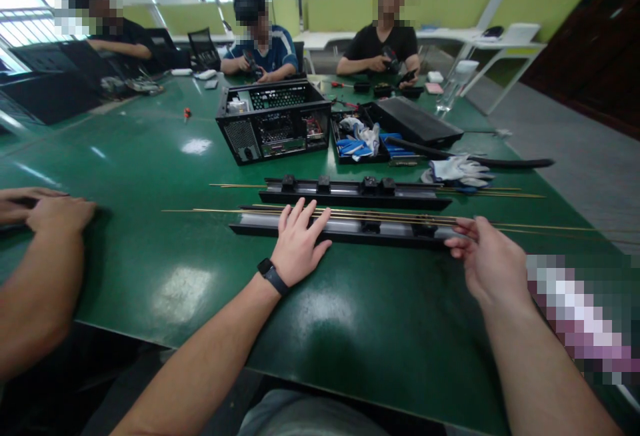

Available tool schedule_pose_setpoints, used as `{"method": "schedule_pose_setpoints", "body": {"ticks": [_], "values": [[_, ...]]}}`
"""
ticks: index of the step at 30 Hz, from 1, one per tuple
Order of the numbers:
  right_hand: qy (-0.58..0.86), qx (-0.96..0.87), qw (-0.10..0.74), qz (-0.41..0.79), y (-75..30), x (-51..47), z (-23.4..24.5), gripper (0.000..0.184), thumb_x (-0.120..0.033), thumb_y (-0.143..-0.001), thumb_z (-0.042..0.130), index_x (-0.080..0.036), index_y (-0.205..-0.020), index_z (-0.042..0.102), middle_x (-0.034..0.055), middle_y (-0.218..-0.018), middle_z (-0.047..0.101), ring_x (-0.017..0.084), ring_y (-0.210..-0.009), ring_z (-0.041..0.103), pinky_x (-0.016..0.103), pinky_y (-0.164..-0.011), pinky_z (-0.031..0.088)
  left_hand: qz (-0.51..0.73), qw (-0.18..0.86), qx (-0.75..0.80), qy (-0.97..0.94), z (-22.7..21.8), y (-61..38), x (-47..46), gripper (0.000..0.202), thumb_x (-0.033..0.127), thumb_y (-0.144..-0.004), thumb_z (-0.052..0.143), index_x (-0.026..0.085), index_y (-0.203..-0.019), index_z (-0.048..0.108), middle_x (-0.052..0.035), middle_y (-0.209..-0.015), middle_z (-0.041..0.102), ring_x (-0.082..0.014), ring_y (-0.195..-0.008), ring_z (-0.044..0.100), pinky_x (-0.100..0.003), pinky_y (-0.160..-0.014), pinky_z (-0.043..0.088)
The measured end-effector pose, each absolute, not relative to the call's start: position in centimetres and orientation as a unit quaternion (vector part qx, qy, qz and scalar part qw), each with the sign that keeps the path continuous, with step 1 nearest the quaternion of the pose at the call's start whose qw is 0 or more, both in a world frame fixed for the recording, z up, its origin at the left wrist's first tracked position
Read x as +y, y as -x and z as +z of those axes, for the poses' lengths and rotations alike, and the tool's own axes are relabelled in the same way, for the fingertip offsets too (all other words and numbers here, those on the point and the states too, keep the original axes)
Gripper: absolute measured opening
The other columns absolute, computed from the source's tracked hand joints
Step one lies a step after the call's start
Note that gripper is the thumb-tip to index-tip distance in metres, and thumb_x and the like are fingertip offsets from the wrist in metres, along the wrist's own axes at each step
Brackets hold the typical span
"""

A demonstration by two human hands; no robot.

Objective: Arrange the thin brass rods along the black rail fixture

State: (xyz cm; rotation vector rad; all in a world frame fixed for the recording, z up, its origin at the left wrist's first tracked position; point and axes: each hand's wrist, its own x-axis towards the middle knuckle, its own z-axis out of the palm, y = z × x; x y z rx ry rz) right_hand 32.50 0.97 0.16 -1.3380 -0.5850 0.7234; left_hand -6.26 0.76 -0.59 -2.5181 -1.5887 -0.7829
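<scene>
My left hand (299, 246), with a dark watch on the wrist, lies with its fingers spread over the left part of the nearer black channel (345, 231). Its fingertips rest on thin brass rods (390, 217) that run lengthwise above the channel and stick out past both ends. At the channel's right end my right hand (493, 259) is closed, thumb and fingers pinching around the rods; how many it grips I cannot make out. Just behind lies a second black channel (345, 193) holding several small black blocks (369, 185), with more thin rods along it.
Behind the channels stand an open black computer case (274, 123) and a tray of blue-white gloves (359, 139). Another glove (459, 171) and a black tube (480, 155) lie at right. Someone's hands (60, 213) are at left; several people sit at the green table (150, 156).
</scene>
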Motion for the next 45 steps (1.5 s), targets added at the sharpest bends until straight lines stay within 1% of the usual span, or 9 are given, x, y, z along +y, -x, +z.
{"method": "schedule_pose_setpoints", "body": {"ticks": [3,7,15,21,24,27,30,39,45], "values": [[0.587,-0.285,0.67,0.354,-32.1,0.7,0.4,0.038,-0.054,-0.101,0.093,-0.017,-0.098,0.084,0.01,-0.099,0.082,0.013,-0.06,0.071,0.02,-0.045,0.05,-0.254,0.034,-0.514,0.818,-0.6,6.3,0.9,0.068,0.033,-0.111,0.082,0.03,-0.177,0.069,-0.0183,-0.187,0.063,-0.0468,-0.182,0.049,-0.075,-0.151,0.033],[0.579,-0.295,0.657,0.383,-31.7,0.6,0.8,0.04,-0.056,-0.099,0.096,-0.018,-0.096,0.083,0.0115,-0.101,0.083,0.012,-0.061,0.071,0.02,-0.047,0.051,-0.254,0.032,-0.514,0.819,-0.6,6.3,1.0,0.065,0.032,-0.111,0.081,0.029,-0.176,0.071,-0.0189,-0.187,0.063,-0.0466,-0.18,0.051,-0.075,-0.15,0.034],[0.58,-0.275,0.672,0.369,-32.3,1.0,0.6,0.036,-0.052,-0.104,0.091,-0.017,-0.096,0.083,0.0127,-0.101,0.084,0.013,-0.062,0.072,0.02,-0.046,0.053,-0.25,0.032,-0.517,0.818,-0.5,6.3,1.0,0.066,0.031,-0.111,0.082,0.029,-0.176,0.07,-0.0186,-0.186,0.063,-0.0461,-0.181,0.051,-0.073,-0.15,0.035],[0.601,-0.257,0.675,0.343,-32.7,1.2,0.6,0.032,-0.048,-0.108,0.084,-0.019,-0.096,0.082,0.0111,-0.1,0.084,0.012,-0.059,0.07,0.019,-0.044,0.05,-0.248,0.027,-0.516,0.82,-0.3,6.2,1.0,0.066,0.031,-0.111,0.082,0.028,-0.176,0.07,-0.0188,-0.186,0.063,-0.0452,-0.181,0.051,-0.073,-0.15,0.035],[0.598,-0.278,0.666,0.348,-32.8,1.0,0.7,0.035,-0.053,-0.106,0.087,-0.019,-0.096,0.082,0.01,-0.096,0.082,0.012,-0.056,0.067,0.021,-0.043,0.047,-0.245,0.022,-0.519,0.818,-0.2,6.2,1.1,0.065,0.031,-0.111,0.082,0.029,-0.175,0.07,-0.0182,-0.186,0.064,-0.0449,-0.18,0.051,-0.073,-0.15,0.035],[0.583,-0.313,0.65,0.374,-32.7,0.8,0.5,0.044,-0.061,-0.101,0.093,-0.019,-0.099,0.083,0.0103,-0.097,0.081,0.013,-0.055,0.067,0.023,-0.043,0.047,-0.242,0.018,-0.517,0.821,0.0,6.3,1.0,0.066,0.03,-0.111,0.082,0.029,-0.176,0.07,-0.0181,-0.186,0.064,-0.0446,-0.181,0.051,-0.072,-0.15,0.036],[0.569,-0.328,0.643,0.395,-32.4,0.7,0.3,0.049,-0.065,-0.096,0.097,-0.018,-0.101,0.083,0.0107,-0.099,0.08,0.013,-0.056,0.067,0.024,-0.044,0.047,-0.239,0.016,-0.514,0.823,0.3,6.3,0.9,0.066,0.029,-0.111,0.082,0.028,-0.176,0.07,-0.0185,-0.187,0.063,-0.0443,-0.181,0.051,-0.072,-0.15,0.036],[0.573,-0.319,0.643,0.396,-32.0,0.8,0.6,0.048,-0.065,-0.097,0.097,-0.019,-0.1,0.083,0.0101,-0.1,0.08,0.013,-0.058,0.068,0.023,-0.044,0.05,-0.23,0.014,-0.522,0.821,0.6,6.2,0.9,0.066,0.03,-0.111,0.081,0.028,-0.177,0.07,-0.0183,-0.187,0.063,-0.0439,-0.182,0.051,-0.072,-0.15,0.036],[0.575,-0.299,0.652,0.394,-31.7,0.6,0.8,0.046,-0.061,-0.097,0.098,-0.017,-0.099,0.084,0.0096,-0.099,0.08,0.012,-0.058,0.067,0.021,-0.045,0.05,-0.238,0.017,-0.515,0.823,0.1,6.4,1.0,0.068,0.03,-0.111,0.082,0.028,-0.177,0.069,-0.0192,-0.187,0.063,-0.0443,-0.182,0.05,-0.072,-0.15,0.036]]}}
